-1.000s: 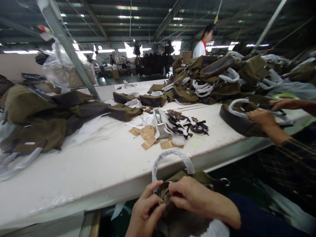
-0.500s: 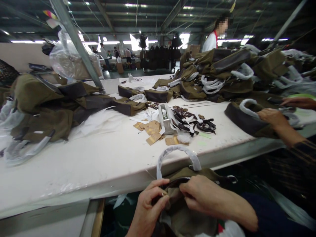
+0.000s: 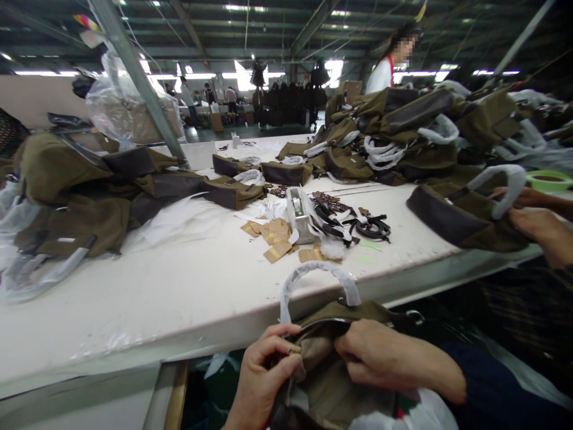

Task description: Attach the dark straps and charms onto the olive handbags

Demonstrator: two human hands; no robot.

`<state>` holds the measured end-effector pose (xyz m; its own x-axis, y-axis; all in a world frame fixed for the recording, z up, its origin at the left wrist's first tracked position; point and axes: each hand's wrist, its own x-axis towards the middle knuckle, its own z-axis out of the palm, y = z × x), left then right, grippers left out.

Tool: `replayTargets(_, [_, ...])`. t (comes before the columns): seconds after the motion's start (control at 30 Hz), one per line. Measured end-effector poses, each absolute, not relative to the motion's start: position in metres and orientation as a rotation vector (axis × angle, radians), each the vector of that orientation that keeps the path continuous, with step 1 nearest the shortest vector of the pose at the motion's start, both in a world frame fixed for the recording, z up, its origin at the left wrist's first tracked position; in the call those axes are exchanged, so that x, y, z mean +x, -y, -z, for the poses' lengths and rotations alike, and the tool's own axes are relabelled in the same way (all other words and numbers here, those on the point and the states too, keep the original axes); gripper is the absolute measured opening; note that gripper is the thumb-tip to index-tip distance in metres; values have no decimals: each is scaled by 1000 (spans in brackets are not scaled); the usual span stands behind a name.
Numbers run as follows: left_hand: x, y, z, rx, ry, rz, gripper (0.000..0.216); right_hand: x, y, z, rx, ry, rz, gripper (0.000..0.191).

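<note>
An olive-green handbag (image 3: 331, 388) lies unzipped at the table's front edge, its mouth facing me and its pale lining showing. One handle (image 3: 320, 272), wrapped in white film, arches up behind the opening. My left hand (image 3: 268, 364) pinches the left rim of the mouth near the zipper, thumb against fingers. On the other side, my right hand (image 3: 380, 352) reaches over the bag with its fingers curled down at the right part of the opening. Those fingertips are partly hidden, though they seem closed on the bag's edge. White film shows below my right forearm.
On the white table (image 3: 134, 310) lie brown paper tags (image 3: 277, 239), a tape dispenser (image 3: 299, 215) and black straps (image 3: 369, 227). More olive bags are heaped left and right. A co-worker's hands (image 3: 537, 224) handle another bag (image 3: 465, 215) beside green tape (image 3: 550, 180).
My right hand has shifted slightly right along the bag's mouth, while my left keeps its pinch. At right, the co-worker's hands moved right and that bag's handle now stands upright.
</note>
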<state>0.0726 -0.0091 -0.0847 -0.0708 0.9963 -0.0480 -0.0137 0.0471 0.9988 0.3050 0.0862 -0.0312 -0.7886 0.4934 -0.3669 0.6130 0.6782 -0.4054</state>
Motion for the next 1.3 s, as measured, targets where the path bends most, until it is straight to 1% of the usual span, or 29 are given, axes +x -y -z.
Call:
replayTargets(0.17, [74,8,74,1282,-1238,-1188,7,307,-85,25,891,-2603,971,6])
replayTargets(0.23, [75,7,72,1308,-1216,-1171,6,306,-85,21,907,-2581,1004,7])
replayTargets(0.43, [74,2,76,1277,-1092,-1162,5,307,-82,14,874,-2638,885,8])
replayTargets(0.5, [74,1,76,1265,-1083,-1181,7,307,-82,9,907,-2661,799,12])
replayTargets(0.57, [75,0,74,1274,-1084,-1183,7,301,-84,2,992,-2711,808,15])
replayTargets(0.7, [78,0,71,1316,-1077,-1168,9,271,-91,-5,1205,-2917,1149,15])
replayTargets(0.77, [80,1,71,1314,-1078,-1179,10,252,-95,1,1151,-3005,1270,12])
replayTargets(0.87, [81,4,73,1292,-1142,-1195,11,228,-97,15,990,-3038,1353,9])
replayTargets(0.97, [80,6,76,1278,-1226,-1184,11,218,-94,21,987,-3008,1488,10])
replayTargets(1.1, [74,7,80,1230,-1169,-1189,10,232,-85,19,1148,-2656,2065,12])
replayTargets(1.13, [72,7,81,1207,-1150,-1188,11,239,-82,19,1170,-2544,2155,14])
replayTargets(1.17, [71,7,83,1178,-1140,-1180,13,247,-78,20,1181,-2471,2171,16])
replayTargets(1.2, [71,7,85,1144,-1140,-1166,16,254,-74,22,1194,-2450,2108,16])
replayTargets(1.3, [71,6,90,1047,-1144,-1129,21,271,-64,29,1216,-2603,1652,12])
